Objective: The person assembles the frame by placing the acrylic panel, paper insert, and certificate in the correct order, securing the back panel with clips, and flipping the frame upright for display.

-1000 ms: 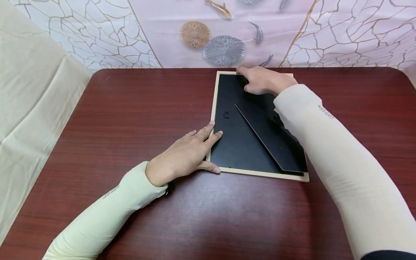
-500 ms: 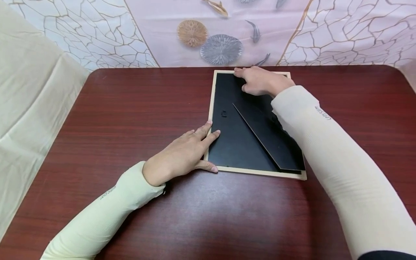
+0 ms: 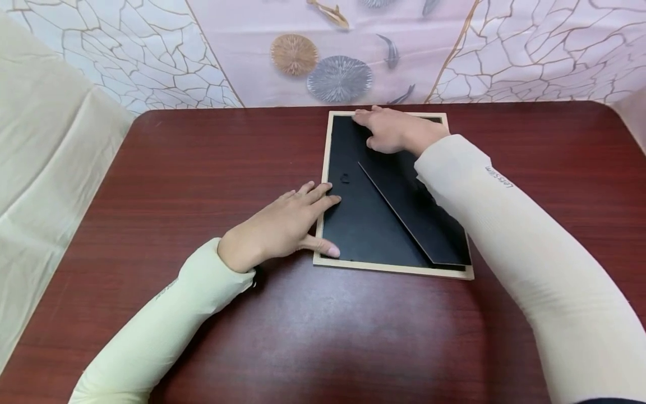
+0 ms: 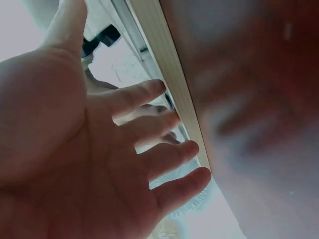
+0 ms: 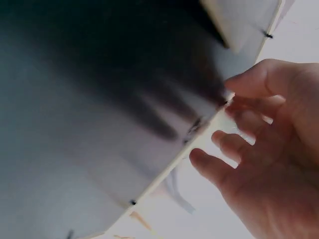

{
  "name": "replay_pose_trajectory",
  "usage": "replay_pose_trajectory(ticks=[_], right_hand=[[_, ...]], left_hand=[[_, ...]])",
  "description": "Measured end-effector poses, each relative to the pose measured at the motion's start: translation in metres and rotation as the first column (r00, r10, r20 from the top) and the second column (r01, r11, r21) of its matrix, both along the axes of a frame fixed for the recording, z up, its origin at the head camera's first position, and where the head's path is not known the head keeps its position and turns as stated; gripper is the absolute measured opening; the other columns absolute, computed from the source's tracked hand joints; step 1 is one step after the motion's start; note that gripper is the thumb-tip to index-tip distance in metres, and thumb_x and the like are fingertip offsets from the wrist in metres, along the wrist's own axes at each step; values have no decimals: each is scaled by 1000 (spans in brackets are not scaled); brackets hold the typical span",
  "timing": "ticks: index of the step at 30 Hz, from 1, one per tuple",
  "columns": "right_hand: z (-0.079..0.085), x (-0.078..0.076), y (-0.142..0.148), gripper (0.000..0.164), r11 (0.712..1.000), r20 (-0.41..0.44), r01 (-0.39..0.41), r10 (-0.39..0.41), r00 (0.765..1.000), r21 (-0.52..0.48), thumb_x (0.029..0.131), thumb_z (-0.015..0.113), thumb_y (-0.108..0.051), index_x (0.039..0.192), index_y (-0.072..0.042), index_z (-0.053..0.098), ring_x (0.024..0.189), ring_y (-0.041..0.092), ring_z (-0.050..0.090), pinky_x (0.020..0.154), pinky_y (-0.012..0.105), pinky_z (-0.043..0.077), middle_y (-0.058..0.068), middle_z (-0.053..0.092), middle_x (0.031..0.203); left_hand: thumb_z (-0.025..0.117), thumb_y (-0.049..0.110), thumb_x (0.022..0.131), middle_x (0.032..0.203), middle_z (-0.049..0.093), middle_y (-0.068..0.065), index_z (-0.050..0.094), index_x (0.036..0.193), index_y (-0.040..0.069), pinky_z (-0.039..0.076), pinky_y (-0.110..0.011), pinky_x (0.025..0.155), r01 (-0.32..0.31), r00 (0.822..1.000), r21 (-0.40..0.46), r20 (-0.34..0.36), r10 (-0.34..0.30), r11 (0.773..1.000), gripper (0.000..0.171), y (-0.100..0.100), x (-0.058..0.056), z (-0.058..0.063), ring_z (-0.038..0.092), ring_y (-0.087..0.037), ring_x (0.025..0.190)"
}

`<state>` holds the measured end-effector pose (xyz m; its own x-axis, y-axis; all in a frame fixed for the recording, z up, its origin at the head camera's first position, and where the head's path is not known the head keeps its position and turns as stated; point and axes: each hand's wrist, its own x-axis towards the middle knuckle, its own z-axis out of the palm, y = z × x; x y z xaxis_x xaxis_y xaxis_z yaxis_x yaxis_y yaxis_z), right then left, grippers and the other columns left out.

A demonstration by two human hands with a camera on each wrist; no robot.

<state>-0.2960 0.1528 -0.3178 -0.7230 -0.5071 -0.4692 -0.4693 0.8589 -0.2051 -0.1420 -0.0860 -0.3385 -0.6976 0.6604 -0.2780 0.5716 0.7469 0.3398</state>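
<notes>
A picture frame [image 3: 393, 269] with a pale wood border lies face down on the table, its black backing board [image 3: 373, 235] upward. The black easel stand [image 3: 419, 219] slants across the right half of the backing. My left hand [image 3: 282, 227] is spread at the frame's left edge, fingertips over the border and thumb near the near left corner. In the left wrist view its fingers are extended along the wood border [image 4: 174, 74]. My right hand [image 3: 396, 130] reaches to the far edge with its fingers extended. The right wrist view shows its fingertips beside small dark tabs [image 5: 133, 202] along that border.
The dark red wood table [image 3: 212, 163] extends around the frame on both sides and in front. A patterned cloth backdrop [image 3: 242, 50] hangs right behind the far table edge. Pale cloth [image 3: 45, 168] drapes down at the left.
My right hand has slid slightly left along the far edge. My left thumb has shifted from the near border up onto the backing's corner, and its fingers have moved slightly. The stand keeps its slant.
</notes>
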Motion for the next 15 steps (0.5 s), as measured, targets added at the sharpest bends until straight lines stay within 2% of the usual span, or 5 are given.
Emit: replay_pose_trajectory(ticks=[4, 8, 15], right_hand=[[4, 8, -15, 66, 998, -16, -43, 43, 999, -42, 106, 40, -6, 168, -8, 19, 163, 43, -3, 132, 56, 6, 14, 5, 177], [5, 14, -28, 65, 996, -40, -84, 84, 996, -21, 104, 39, -3, 167, -12, 26, 163, 42, 3, 131, 56, 13, 13, 11, 177], [1, 17, -31, 67, 995, -68, -79, 83, 994, 53, 104, 37, -2, 168, -18, 25, 164, 40, 2, 128, 58, 24, 10, 10, 177]], left_hand=[[67, 66, 92, 175, 24, -11, 36, 164, 14, 24, -61, 128, -14, 1000, -18, 12, 14, 1000, 93, 4, -15, 2, 20, -44, 161], [71, 63, 91, 175, 23, -9, 35, 164, 17, 21, -61, 129, -28, 999, -27, 33, 29, 999, 93, 5, -26, 3, 17, -44, 161], [86, 53, 81, 176, 22, -3, 34, 165, 21, 16, -63, 129, -27, 998, -30, 55, 29, 999, 104, 1, -32, 2, 11, -43, 163]])
